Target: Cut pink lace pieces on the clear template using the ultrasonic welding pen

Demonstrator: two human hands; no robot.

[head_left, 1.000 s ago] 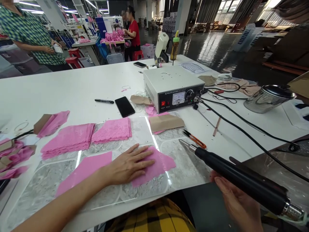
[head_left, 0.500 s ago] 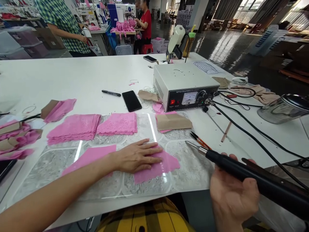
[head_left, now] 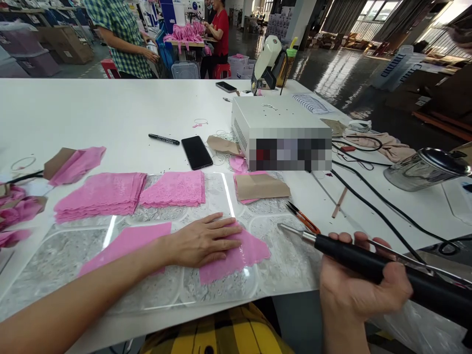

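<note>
My left hand lies flat, fingers outstretched, on a pink fabric piece with a scalloped edge. Another pink fabric piece is partly covered by my left forearm. Both rest on a clear plastic sheet over a grey marbled mat. In my right hand is a black handheld tool with a pointed metal tip, held above the mat's right side, apart from the fabric. Orange-handled thread snips lie just beyond the tip. Two stacks of pink lace pieces sit behind my left hand.
A white control box stands at the back right, with black cables running right. A phone, a marker, brown card and a glass jar lie about. Two people are beyond the table.
The view has shifted slightly right. The tool is tilted a little differently in my right hand, and a thin metal strip along it now shows more. My left hand stays on the fabric.
</note>
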